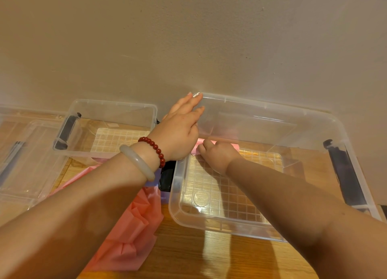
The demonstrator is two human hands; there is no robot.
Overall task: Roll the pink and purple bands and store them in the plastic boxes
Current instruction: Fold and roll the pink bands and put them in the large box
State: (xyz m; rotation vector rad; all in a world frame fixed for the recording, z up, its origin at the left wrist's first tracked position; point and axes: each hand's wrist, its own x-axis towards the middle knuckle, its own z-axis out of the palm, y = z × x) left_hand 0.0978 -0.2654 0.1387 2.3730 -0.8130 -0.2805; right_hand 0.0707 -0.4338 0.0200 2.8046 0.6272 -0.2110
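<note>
Forearms point(293, 195) reach over the desk point(209, 257) to the big box point(176, 211). Left of the big box sits a second box point(113, 104), and a loose heap of pink bands point(129, 236) lies off its near-left corner. The left grip point(180, 132) lies flat, fingers straight, on its far-left corner. The right grip point(217, 155) curls on the pink roll point(235, 146), down on the floor by its far wall. My worry: nothing binds the roll, so releasing it may let it spring open, and the left grip's push could slide the light big box.
</note>
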